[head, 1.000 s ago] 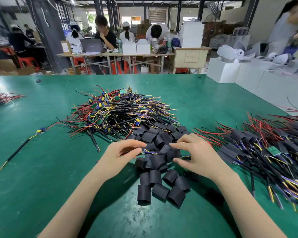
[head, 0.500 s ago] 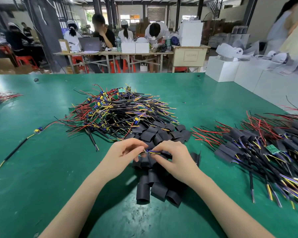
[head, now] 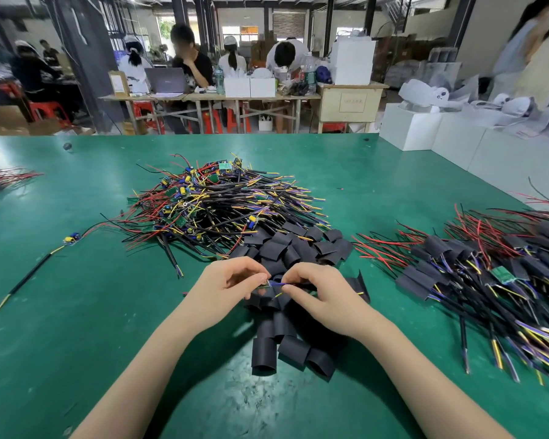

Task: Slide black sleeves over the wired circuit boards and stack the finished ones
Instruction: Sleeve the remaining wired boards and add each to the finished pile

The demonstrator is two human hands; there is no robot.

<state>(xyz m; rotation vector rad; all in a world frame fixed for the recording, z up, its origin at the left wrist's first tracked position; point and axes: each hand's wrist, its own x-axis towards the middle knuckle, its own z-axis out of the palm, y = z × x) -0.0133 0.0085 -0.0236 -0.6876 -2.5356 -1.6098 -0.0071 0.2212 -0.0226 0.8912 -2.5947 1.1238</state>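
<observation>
Over a heap of loose black sleeves [head: 293,343] my two hands meet. My left hand [head: 225,289] pinches the end of a small wired circuit board [head: 274,284] between thumb and fingers. My right hand [head: 317,293] pinches its blue and yellow wires and holds a black sleeve [head: 357,286] that sticks out past the fingers. A big pile of bare wired boards [head: 216,204] lies behind the sleeves. The stack of sleeved boards [head: 495,274] spreads at the right.
The green table [head: 76,312] carries one stray wired board [head: 72,239] with a long black lead at the left and a small bundle of red wires [head: 4,179] at the far left edge. White boxes [head: 457,137] line the right side. People sit at tables beyond.
My right hand has moved left from the sleeve heap to meet my left hand, and both now pinch one wired board. A sleeve has come up with the right hand.
</observation>
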